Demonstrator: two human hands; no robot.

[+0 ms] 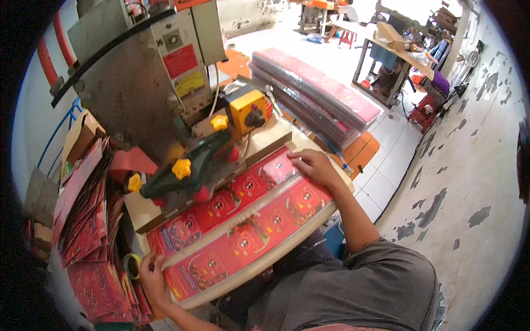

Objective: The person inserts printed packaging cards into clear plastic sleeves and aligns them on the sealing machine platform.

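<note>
Currently, red printed packaging sheet (256,229) lies flat on cream worktable (251,278), beneath and beside dark green clamp bracket (185,165) with yellow star knobs (181,169). Right hand (313,165) half-open, fingers bent, fingertips on sheet's far end. Left hand (153,275) curled at near-left corner; grip on sheet cannot be told. Stacked red pouches (91,220) left of table; plastic-wrapped bundles (314,91) beyond it.

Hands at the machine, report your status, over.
Left hand at left end of red printed sheets, right hand at right end. Sheets flat. Press just behind.
</note>
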